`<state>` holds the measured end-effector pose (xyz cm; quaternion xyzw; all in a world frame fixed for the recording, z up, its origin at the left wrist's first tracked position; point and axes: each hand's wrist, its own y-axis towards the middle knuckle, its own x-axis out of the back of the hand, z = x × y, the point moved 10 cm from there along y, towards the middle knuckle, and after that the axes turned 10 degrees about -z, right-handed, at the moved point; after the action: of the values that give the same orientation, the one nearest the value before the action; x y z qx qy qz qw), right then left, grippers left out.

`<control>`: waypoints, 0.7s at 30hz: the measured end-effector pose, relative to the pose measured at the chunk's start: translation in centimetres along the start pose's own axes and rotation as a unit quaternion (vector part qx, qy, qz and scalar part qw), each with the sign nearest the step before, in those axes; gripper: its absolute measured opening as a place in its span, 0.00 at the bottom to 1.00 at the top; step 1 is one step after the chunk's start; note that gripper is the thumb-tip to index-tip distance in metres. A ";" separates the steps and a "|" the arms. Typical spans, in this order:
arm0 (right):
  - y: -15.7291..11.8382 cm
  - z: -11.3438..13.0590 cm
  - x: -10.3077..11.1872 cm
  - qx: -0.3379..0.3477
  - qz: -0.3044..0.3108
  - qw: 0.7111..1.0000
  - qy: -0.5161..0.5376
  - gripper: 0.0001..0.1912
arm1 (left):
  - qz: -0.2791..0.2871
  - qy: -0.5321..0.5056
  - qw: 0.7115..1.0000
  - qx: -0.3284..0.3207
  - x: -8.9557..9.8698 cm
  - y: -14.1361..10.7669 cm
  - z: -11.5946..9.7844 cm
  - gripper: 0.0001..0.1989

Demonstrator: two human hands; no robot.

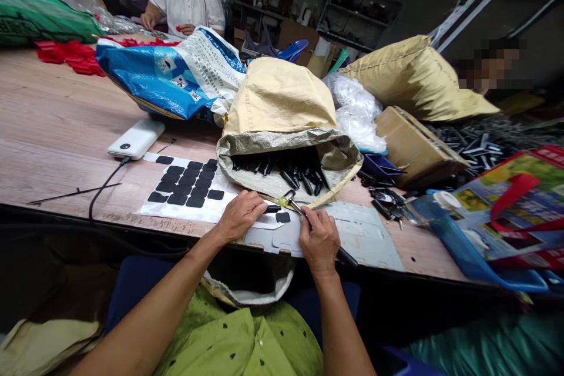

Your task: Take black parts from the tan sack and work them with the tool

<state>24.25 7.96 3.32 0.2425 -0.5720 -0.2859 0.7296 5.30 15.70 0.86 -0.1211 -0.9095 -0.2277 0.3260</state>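
My left hand (241,215) is closed on a small black piece (272,209) near the table's front edge. My right hand (321,239) grips a hammer-like tool with a metal shaft (296,205) and a dark handle end (347,257). The tool's head, with something yellow-green round it, lies just right of the black piece. Under the hands is a grey board (361,234) with one black patch (282,217) on it. To the left lies a white sheet with rows of black patches (188,181). Behind the hands, an open beige sack (282,100) holds black parts (308,179).
A white power bank (137,138) with a cable sits left. Blue-white bag (163,79), red pieces (73,56) and a person (189,3) are behind. Loose black parts (388,202), a wooden box (416,147), a bottle (434,205) and a colourful bag (520,205) stand right.
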 end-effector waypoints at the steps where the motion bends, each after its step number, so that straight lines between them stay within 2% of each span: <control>1: 0.0 0.0 0.0 0.001 0.000 1.000 -0.001 0.13 | 0.000 -0.003 1.000 0.000 0.0 0.0 0.0 0.20; 8: -0.1 0.0 0.0 0.001 0.001 1.000 -0.004 0.13 | -0.017 -0.049 0.999 0.013 0.5 -0.2 -0.1 0.13; 14: -0.1 0.0 0.0 -0.002 -0.002 1.000 0.002 0.13 | 0.007 -0.018 1.000 0.009 0.3 -0.1 -0.3 0.22; 17: 0.2 0.3 0.6 -0.004 0.001 1.000 -0.006 0.14 | 0.014 0.006 1.000 -0.002 0.0 0.0 -0.3 0.22; 21: 1.0 2.2 1.7 0.019 0.030 0.999 0.014 0.20 | 0.016 0.021 0.999 -0.039 -0.3 -0.1 -0.6 0.22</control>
<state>22.59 7.47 5.69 0.2431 -0.5740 -0.2496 0.7410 5.80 15.34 1.03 -0.1435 -0.8908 -0.2601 0.3438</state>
